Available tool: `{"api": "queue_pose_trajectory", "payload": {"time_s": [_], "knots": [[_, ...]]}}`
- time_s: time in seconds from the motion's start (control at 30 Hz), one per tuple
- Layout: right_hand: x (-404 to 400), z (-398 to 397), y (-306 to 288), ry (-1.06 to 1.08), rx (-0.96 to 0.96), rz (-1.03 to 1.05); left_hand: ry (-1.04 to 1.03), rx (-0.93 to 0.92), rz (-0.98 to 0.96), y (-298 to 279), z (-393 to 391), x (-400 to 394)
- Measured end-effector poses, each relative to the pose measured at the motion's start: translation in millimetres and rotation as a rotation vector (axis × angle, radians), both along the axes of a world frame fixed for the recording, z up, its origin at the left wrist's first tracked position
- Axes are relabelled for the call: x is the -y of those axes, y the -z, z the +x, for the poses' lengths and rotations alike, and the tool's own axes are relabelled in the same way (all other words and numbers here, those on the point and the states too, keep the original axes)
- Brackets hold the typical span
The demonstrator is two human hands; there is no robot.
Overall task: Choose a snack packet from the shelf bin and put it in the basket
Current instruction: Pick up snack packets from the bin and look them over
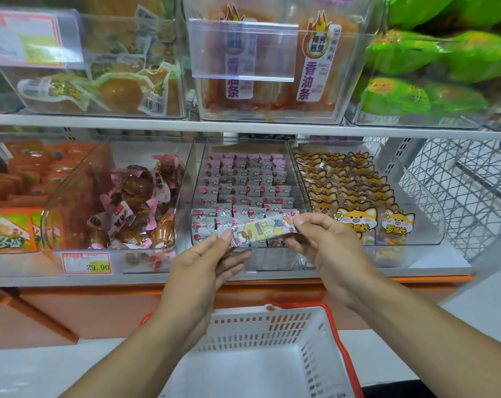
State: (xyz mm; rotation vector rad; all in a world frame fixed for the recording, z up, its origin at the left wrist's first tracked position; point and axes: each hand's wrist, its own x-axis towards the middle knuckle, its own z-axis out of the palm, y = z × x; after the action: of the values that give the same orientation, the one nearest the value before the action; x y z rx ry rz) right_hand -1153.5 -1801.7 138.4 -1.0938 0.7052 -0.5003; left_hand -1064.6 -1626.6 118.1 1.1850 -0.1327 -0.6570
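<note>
Now both hands pinch one snack packet (259, 228) by its ends, left hand (206, 262) & right hand (327, 248), flat in front of the middle shelf bin (197, 196), prob. to read it. White basket (309, 334) waits near, below.

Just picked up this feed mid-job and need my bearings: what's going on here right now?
A person stands at a snack shelf, holding one long snack packet level between both hands. The left hand pinches its left end and the right hand pinches its right end, in front of the clear middle bin of small wrapped packets. The white basket with red trim sits below the hands, and no packet shows in the part in view.
</note>
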Motion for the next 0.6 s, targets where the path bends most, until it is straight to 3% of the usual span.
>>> {"api": "queue_pose_trajectory", "payload": {"time_s": [0.1, 0.3, 0.5, 0.6], "knots": [[1, -1, 0, -0.07, -0.008, -0.129, -0.015, 0.061, 0.005, -3, -1, 1], [-4, -10, 1, -0.313, -0.142, -0.66, -0.07, 0.104, 0.014, -6, 1, -1], [-3, -6, 0, -0.355, -0.22, -0.626, -0.107, 0.023, -0.002, -14, 11, -2], [-2, -8, 1, -0.398, -0.208, -0.596, -0.051, 0.263, 0.143, -13, 15, -9]]}}
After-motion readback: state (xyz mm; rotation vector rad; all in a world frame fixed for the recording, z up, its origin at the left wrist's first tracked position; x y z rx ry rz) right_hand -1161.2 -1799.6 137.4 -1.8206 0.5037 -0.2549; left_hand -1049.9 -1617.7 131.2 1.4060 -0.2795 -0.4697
